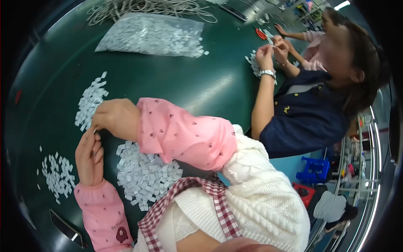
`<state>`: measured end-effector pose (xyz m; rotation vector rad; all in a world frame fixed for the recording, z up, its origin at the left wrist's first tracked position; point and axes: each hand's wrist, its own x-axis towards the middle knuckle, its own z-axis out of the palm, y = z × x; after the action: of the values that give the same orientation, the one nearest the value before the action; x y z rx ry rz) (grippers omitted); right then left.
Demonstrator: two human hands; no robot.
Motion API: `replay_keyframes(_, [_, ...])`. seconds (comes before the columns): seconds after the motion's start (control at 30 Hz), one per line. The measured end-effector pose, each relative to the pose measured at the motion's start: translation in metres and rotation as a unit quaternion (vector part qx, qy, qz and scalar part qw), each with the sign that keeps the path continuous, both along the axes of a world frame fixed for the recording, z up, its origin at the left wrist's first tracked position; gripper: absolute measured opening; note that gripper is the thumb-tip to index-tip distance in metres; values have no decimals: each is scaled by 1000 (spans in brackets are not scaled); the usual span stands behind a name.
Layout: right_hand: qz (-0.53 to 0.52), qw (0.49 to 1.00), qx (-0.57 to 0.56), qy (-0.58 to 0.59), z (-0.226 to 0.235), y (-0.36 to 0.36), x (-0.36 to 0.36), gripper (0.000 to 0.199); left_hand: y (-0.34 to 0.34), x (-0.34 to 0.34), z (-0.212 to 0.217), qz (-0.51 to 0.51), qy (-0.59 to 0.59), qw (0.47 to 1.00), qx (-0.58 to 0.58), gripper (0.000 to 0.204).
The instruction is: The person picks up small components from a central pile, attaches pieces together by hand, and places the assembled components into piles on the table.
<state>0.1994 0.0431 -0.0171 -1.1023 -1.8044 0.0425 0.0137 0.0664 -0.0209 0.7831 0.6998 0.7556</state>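
My left hand (89, 156) is raised over the dark green table (201, 84), fingers together and pointing up. My right hand (116, 117) is closed just above it, its fingertips meeting those of the left hand around a tiny white piece that is mostly hidden. Both wrists wear pink sleeves. A heap of small white packets (145, 172) lies under my right forearm. Another heap of white packets (90, 101) sits just beyond my hands, and a third scatter of them (58, 174) lies left of my left hand.
A clear plastic bag of white packets (153, 33) lies at the far side, with coiled white cord (147, 6) behind it. On the right a co-worker's hands (270, 52) handle small white pieces. A dark phone (65, 229) lies near the front left edge.
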Motion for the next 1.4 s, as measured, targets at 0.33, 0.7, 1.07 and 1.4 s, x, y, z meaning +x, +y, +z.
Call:
replay_keyframes(0.33, [29, 998, -52, 17, 7, -12, 13, 13, -5, 22, 4, -17, 0, 1000, -7, 33])
replay_keyframes(0.7, [84, 957, -229, 159, 30, -20, 24, 21, -11, 34, 18, 17, -54, 998, -2, 26])
replay_keyframes(1.07, [99, 934, -266, 219, 24, -18, 5, 23, -17, 16, 25, 63, -42, 997, 7, 19])
replay_keyframes(1.4, [167, 868, -324, 337, 25, -18, 5, 20, -17, 17, 25, 57, -68, 996, -14, 16])
